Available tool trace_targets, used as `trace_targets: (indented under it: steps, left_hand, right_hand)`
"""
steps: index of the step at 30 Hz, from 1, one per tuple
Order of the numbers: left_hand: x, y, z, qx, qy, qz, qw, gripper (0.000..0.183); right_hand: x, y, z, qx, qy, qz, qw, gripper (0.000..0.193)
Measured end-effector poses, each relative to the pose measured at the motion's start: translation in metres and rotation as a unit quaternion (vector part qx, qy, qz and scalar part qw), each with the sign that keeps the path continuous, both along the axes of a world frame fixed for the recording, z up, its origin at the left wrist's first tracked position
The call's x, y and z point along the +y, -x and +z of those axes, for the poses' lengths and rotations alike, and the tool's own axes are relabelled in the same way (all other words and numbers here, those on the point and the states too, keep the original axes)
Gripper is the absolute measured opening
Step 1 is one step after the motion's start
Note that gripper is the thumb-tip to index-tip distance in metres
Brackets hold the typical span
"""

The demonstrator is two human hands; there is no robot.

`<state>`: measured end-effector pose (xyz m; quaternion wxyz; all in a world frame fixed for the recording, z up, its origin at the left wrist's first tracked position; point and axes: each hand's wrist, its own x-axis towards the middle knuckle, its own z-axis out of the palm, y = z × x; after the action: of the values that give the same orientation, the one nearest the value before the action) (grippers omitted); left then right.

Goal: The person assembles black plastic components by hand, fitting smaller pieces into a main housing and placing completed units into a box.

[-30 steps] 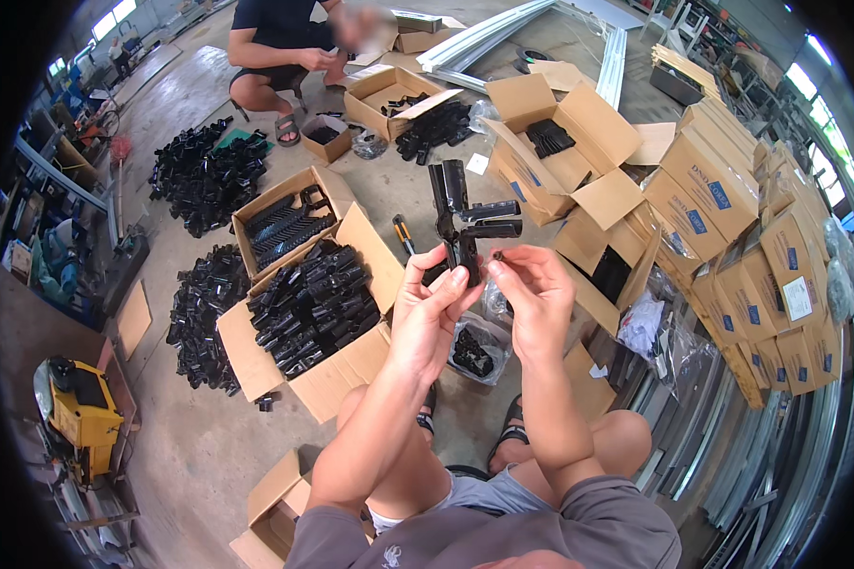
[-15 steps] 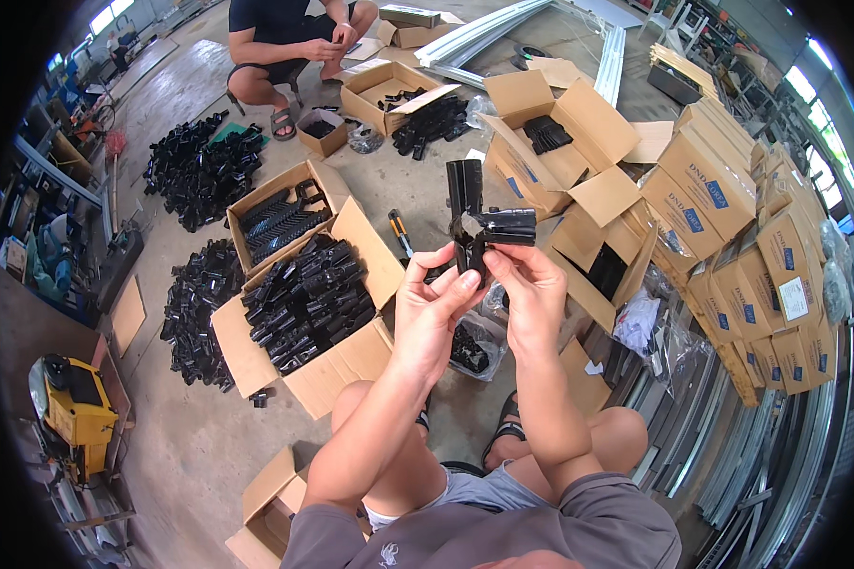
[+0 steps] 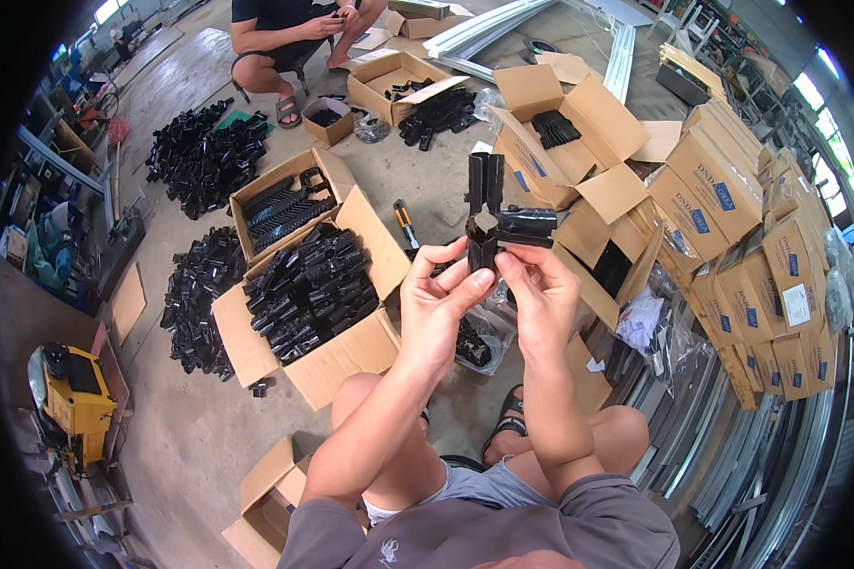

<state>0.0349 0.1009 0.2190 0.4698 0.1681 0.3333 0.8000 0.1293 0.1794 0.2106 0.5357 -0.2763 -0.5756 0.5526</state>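
Note:
In front of me I hold up a black multi-arm connector point(image 3: 487, 226), with one arm pointing up, one to the right and one down toward my fingers. A pale, squarish face shows at its hub. My left hand point(image 3: 443, 289) pinches the lower arm from the left, thumb across its end. My right hand point(image 3: 538, 284) grips the same lower part from the right, its fingertips just under the sideways arm. Beyond my left wrist, an open carton point(image 3: 337, 370) holds several similar black connectors point(image 3: 311, 292).
Loose black parts lie in heaps point(image 3: 199, 303) on the concrete floor at left. A box cutter point(image 3: 405, 225) lies ahead. A co-worker point(image 3: 289, 38) sits at the far side near small boxes. Stacked cartons point(image 3: 702, 194) and metal profiles point(image 3: 731, 474) fill the right. A yellow machine point(image 3: 74, 403) stands at left.
The connector has moved slightly right and has turned a little, so its upright arm now shows a groove. Both hands keep their hold. The co-worker's hands have risen slightly.

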Motion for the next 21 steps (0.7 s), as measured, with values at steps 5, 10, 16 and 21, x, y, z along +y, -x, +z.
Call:
trace_targets:
  steps: [5,10,16,21]
  left_hand:
    - [-0.0001,-0.0015,-0.0004,-0.005,-0.006,-0.007,1.0,0.034]
    - [-0.0021,-0.004,-0.0005,-0.019,-0.004,-0.011,1.0,0.033]
    - [-0.0016,-0.0039,-0.0026,-0.013,0.003,-0.01,1.0,0.032]
    - [-0.0004,-0.0048,-0.0024,-0.019,0.006,-0.006,1.0,0.033]
  right_hand:
    - [-0.0043,0.0024,0.002,-0.002,-0.01,-0.027,1.0,0.013]
    - [-0.0081,0.0024,0.0029,0.023,-0.018,-0.026,0.999,0.014]
    - [-0.0086,-0.002,0.0019,-0.019,-0.053,-0.042,0.998,0.017]
    - [-0.0069,-0.0047,0.0063,-0.025,-0.044,-0.028,0.998,0.017]
